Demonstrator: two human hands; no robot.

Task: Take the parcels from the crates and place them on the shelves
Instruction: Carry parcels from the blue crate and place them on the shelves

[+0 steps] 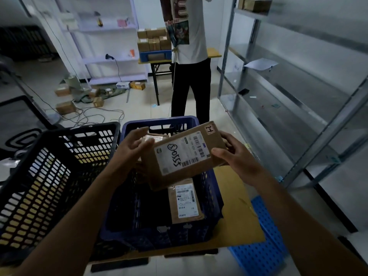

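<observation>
Parcel stockroom: metal shelving [288, 90], plastic crates [159, 121], labelled cartons [185, 156] (more on the floor [139, 108])

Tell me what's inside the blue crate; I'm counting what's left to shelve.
A labelled parcel lies by the blue crate's right wall; more parcels show at its far end. The held parcel, gripped by the right hand, hides the middle.

Brown parcel [185, 154] with white label — blue crate [159, 124], black crate [59, 152].
</observation>
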